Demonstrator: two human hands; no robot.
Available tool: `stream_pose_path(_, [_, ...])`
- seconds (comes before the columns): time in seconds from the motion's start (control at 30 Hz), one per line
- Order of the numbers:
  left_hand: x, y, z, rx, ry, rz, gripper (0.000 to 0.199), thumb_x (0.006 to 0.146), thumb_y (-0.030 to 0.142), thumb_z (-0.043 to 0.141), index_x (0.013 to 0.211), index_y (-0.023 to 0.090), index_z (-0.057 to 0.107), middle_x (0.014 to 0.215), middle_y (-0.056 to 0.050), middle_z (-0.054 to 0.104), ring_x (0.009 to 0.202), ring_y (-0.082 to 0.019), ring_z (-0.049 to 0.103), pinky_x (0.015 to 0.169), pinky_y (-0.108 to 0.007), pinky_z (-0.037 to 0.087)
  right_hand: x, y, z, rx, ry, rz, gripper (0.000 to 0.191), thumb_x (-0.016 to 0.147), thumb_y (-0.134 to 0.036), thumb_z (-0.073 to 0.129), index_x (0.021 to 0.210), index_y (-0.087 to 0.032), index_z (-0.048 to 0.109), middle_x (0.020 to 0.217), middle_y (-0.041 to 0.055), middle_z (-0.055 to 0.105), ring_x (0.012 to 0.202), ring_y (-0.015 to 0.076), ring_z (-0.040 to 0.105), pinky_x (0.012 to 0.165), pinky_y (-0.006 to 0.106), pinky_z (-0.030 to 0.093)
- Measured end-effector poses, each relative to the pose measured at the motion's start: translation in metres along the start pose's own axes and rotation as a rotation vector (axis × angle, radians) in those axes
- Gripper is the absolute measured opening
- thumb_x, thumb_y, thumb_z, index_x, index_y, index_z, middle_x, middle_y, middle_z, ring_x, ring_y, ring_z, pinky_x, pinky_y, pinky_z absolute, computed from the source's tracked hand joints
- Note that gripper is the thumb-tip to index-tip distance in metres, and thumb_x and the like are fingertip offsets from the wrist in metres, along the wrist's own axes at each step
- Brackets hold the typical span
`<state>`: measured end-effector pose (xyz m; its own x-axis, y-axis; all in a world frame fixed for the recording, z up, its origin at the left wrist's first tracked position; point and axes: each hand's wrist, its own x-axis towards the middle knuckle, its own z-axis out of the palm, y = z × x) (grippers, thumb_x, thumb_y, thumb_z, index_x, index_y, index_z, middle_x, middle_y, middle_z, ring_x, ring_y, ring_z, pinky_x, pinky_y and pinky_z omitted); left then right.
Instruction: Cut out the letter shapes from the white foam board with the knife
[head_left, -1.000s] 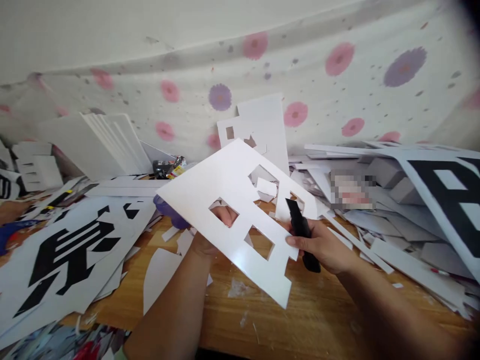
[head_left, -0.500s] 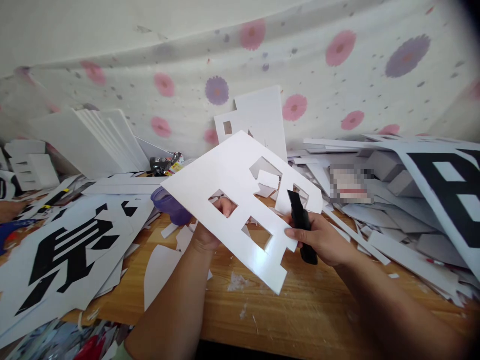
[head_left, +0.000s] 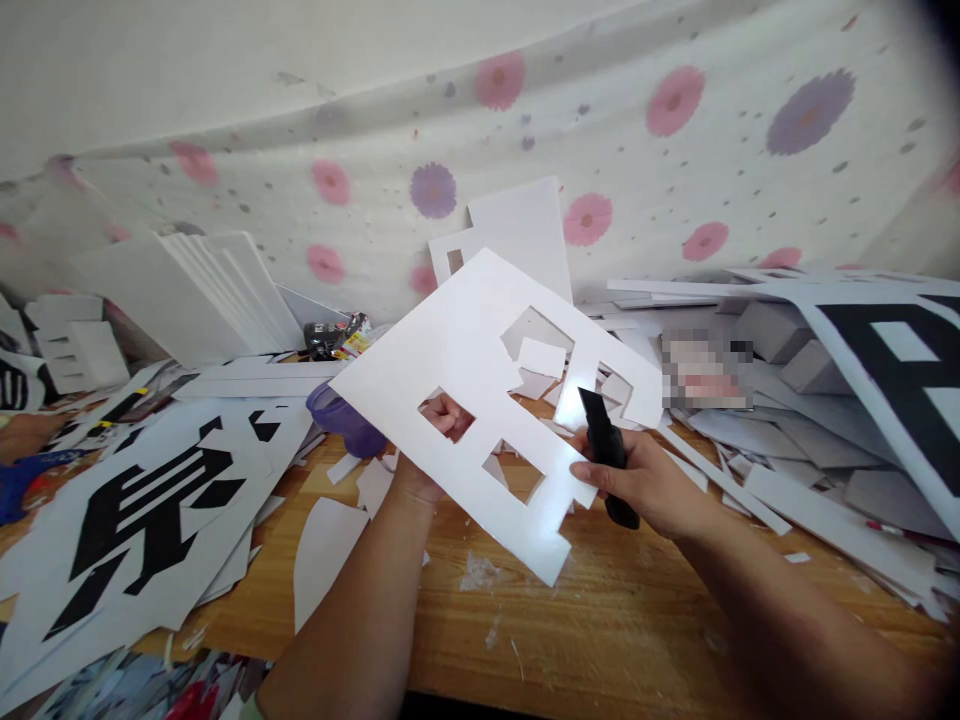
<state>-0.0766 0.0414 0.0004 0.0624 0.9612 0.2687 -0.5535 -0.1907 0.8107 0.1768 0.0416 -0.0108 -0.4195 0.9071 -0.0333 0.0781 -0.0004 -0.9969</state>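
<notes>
In the head view I am seeing my right hand [head_left: 649, 480] grasping a black cutter [head_left: 604, 435], its thumb lying against the edge of a white cut-out board [head_left: 442, 345]. The board is slanting above the desk [head_left: 615, 620], its lowest corner pointing toward the near edge. My left hand [head_left: 448, 416] is curling behind it, showing through an opening; I cannot tell whether it is gripping. A purple container [head_left: 349, 425] is standing toward the far edge.
</notes>
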Motion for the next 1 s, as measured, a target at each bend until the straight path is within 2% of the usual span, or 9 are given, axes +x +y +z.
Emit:
stream_pose_path(0.1, [-0.0019,0.0006,-0.0004,0.025,-0.021,0.029,0.021,0.076,0.033,0.075,0.068,0.016,0.065,0.061,0.000,0.052,0.058,-0.011,0.048,0.053,-0.020,0.040,0.0005,0.0006,0.0001,-0.006,0.003,0.000,0.031,0.068,-0.042,0.074,0.082,-0.017,0.061,0.067,-0.0023,0.052,0.057,0.0110,0.045,0.054,0.026,0.039])
stream_pose_path(0.2, [-0.0053,0.0023,0.0011,0.022,-0.088,0.027,0.028,0.068,0.044,0.080,0.068,0.018,0.069,0.062,0.000,0.048,0.059,-0.013,0.050,0.053,-0.024,0.043,0.0004,0.0008,-0.0005,0.012,-0.002,0.007,0.033,0.068,-0.044,0.075,0.082,-0.017,0.062,0.067,-0.0022,0.052,0.057,0.0113,0.046,0.054,0.027,0.040])
stream_pose_path(0.37, [-0.0091,0.0032,0.0002,-0.008,-0.164,0.016,0.034,0.058,0.055,0.082,0.069,0.025,0.071,0.069,0.000,0.047,0.064,-0.016,0.053,0.064,-0.034,0.050,-0.0003,0.0006,-0.0009,0.025,-0.009,0.005,0.037,0.066,-0.047,0.076,0.082,-0.017,0.062,0.068,-0.0012,0.054,0.058,0.0119,0.047,0.054,0.027,0.040])
stream_pose_path(0.53, [-0.0098,0.0018,-0.0044,0.004,-0.192,0.009,0.035,0.058,0.053,0.083,0.064,0.022,0.069,0.067,0.000,0.045,0.065,-0.017,0.052,0.067,-0.036,0.050,0.0005,0.0000,0.0001,0.025,-0.027,-0.005,0.034,0.066,-0.047,0.076,0.077,-0.017,0.062,0.067,-0.0017,0.053,0.059,0.0121,0.046,0.055,0.026,0.039])
stream_pose_path(0.73, [-0.0092,0.0013,-0.0021,0.001,-0.186,-0.002,0.038,0.052,0.047,0.088,0.061,0.019,0.064,0.061,0.000,0.048,0.059,-0.015,0.051,0.058,-0.029,0.045,0.0003,0.0012,0.0002,0.043,-0.043,0.014,0.034,0.067,-0.045,0.076,0.079,-0.017,0.061,0.068,-0.0020,0.051,0.058,0.0115,0.045,0.055,0.026,0.038])
stream_pose_path(0.9, [-0.0072,0.0030,0.0035,0.015,-0.128,-0.049,0.040,0.057,0.050,0.084,0.060,0.018,0.061,0.058,-0.001,0.054,0.056,-0.017,0.054,0.051,-0.027,0.044,0.0006,0.0045,-0.0015,0.020,-0.024,-0.006,0.031,0.069,-0.045,0.074,0.079,-0.017,0.063,0.067,-0.0015,0.052,0.058,0.0118,0.045,0.055,0.027,0.038])
stream_pose_path(1.0, [-0.0057,0.0021,0.0034,0.051,-0.056,-0.053,0.029,0.063,0.038,0.083,0.063,0.017,0.063,0.059,0.000,0.058,0.051,-0.013,0.053,0.047,-0.022,0.040,0.0007,0.0037,-0.0016,-0.004,-0.004,-0.025,0.029,0.071,-0.043,0.073,0.080,-0.017,0.064,0.067,-0.0009,0.053,0.059,0.0122,0.045,0.056,0.027,0.038])
